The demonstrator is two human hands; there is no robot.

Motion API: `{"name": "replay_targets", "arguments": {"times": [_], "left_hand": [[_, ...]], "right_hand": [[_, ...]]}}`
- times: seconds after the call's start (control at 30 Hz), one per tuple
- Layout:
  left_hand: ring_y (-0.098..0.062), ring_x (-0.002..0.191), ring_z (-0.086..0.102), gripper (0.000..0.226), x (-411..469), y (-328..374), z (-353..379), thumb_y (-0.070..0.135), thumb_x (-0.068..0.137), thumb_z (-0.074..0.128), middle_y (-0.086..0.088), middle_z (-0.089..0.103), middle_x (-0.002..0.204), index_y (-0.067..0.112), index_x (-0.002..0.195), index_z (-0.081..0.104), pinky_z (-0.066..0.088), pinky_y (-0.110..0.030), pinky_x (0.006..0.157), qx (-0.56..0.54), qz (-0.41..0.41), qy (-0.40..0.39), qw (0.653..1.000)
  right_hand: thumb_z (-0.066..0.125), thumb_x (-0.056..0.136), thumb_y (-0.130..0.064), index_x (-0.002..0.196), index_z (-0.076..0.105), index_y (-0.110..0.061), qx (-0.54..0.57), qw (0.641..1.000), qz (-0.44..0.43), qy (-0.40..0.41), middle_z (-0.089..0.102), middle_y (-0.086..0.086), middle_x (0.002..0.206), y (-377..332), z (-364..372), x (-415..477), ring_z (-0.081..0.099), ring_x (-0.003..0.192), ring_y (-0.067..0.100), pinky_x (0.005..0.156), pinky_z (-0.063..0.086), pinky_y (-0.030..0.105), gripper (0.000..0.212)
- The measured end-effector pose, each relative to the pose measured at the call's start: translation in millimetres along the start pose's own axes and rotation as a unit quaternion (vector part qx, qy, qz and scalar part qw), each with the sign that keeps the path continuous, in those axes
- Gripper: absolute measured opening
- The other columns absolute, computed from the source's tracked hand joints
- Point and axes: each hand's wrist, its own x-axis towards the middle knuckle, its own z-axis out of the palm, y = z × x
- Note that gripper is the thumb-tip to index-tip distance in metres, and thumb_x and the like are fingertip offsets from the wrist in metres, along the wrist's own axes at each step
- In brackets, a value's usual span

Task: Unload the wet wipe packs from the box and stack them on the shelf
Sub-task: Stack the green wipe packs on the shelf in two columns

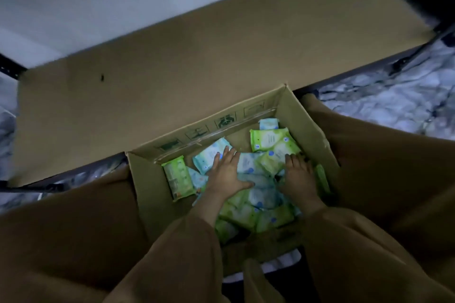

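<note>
Left hand [227, 174] and right hand [299, 174] flat on loose packs [261, 194] inside open box [152, 187]; fingers spread, nothing pinched, probably gathering bundle. Cardboard-lined shelf [172, 81] just beyond box, no packs there.

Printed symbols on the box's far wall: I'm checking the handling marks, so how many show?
4, in a row along the far wall of the box: symbols at and. All are dim; more may be hidden.
</note>
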Motion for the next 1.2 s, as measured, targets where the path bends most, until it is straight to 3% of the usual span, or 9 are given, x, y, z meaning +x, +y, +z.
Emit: {"name": "replay_targets", "arguments": {"times": [0.17,0.27,0.43,0.57,0.7,0.9,1.03,1.13,1.2], "left_hand": [[-0.014,0.145,-0.001,0.085,37,9,18,0.046,0.084,0.059,-0.002,0.006,0.157,0.010,0.147,0.015,-0.008,-0.031,0.115,-0.009,0.021,-0.025,0.999],[-0.015,0.145,0.002,0.075,61,8,25,0.040,0.088,0.056,-0.003,0.010,0.157,0.011,0.147,0.017,-0.006,-0.029,0.114,-0.001,0.024,-0.024,0.999],[-0.017,0.145,0.000,0.067,101,7,29,0.032,0.093,0.050,-0.003,0.004,0.158,0.014,0.147,0.016,-0.001,-0.033,0.116,0.044,0.046,-0.036,0.997],[-0.018,0.145,0.000,0.071,129,12,30,0.030,0.093,0.050,-0.003,-0.001,0.158,0.016,0.148,0.008,0.001,-0.032,0.116,0.079,0.095,-0.026,0.992],[-0.018,0.145,0.005,0.075,152,18,29,0.033,0.092,0.051,-0.003,0.002,0.158,0.014,0.149,0.004,0.003,-0.032,0.115,0.145,0.148,-0.053,0.977],[-0.029,0.134,0.033,0.084,166,20,18,0.028,0.082,0.067,-0.014,0.027,0.148,0.006,0.146,0.017,0.028,-0.033,0.106,0.136,0.154,-0.080,0.975],[-0.034,0.127,0.038,0.088,154,5,16,0.028,0.075,0.072,-0.017,0.033,0.140,0.006,0.144,0.023,0.038,-0.039,0.097,0.086,0.070,-0.050,0.993],[-0.036,0.127,0.035,0.088,141,-19,17,0.026,0.069,0.077,-0.020,0.035,0.135,0.002,0.139,0.029,0.033,-0.038,0.101,0.086,0.040,-0.088,0.992],[-0.034,0.131,0.031,0.096,131,-30,23,0.024,0.066,0.080,-0.019,0.031,0.140,0.003,0.141,0.025,0.031,-0.036,0.106,0.058,0.040,-0.126,0.990]], "right_hand": [[0.050,0.092,-0.021,0.147,0.012,-0.005,0.024,1.000,0.010,0.002,0.017,0.015,0.153,10,22,18,0.014,0.143,0.026,0.116,0.006,0.038,0.069],[0.075,0.068,-0.006,0.135,0.042,0.003,0.016,0.997,-0.006,0.073,0.047,0.026,0.135,9,30,32,0.046,0.125,0.038,0.105,0.033,0.051,0.075],[0.085,0.048,-0.009,0.130,0.053,-0.008,-0.014,0.993,-0.046,0.106,0.056,0.019,0.130,10,34,50,0.055,0.118,0.034,0.096,0.044,0.050,0.088],[0.067,0.072,-0.005,0.141,0.038,-0.016,-0.009,0.995,-0.083,0.051,0.035,0.010,0.148,10,42,56,0.032,0.137,0.033,0.111,0.024,0.045,0.075],[0.084,0.030,-0.027,0.107,0.071,-0.016,-0.093,0.986,-0.132,0.049,0.068,0.006,0.115,17,50,68,0.065,0.106,0.026,0.093,0.029,0.036,0.079],[0.067,0.062,-0.028,0.079,0.075,-0.014,-0.118,0.974,-0.165,0.099,0.072,0.003,0.083,14,38,80,0.071,0.088,0.023,0.094,0.032,0.033,0.023],[0.083,0.012,-0.058,0.068,0.070,-0.009,-0.109,0.968,-0.215,0.073,0.066,0.009,0.069,9,31,82,0.067,0.064,0.027,0.092,0.042,0.035,0.075],[0.077,0.013,-0.069,0.073,0.070,-0.011,-0.061,0.977,-0.202,0.029,0.066,0.008,0.073,-1,32,68,0.066,0.064,0.024,0.073,0.055,0.030,0.084],[0.082,0.034,-0.063,0.101,0.066,-0.004,-0.027,0.986,-0.165,-0.016,0.063,0.017,0.104,-3,34,62,0.063,0.095,0.029,0.089,0.047,0.029,0.091]]}}
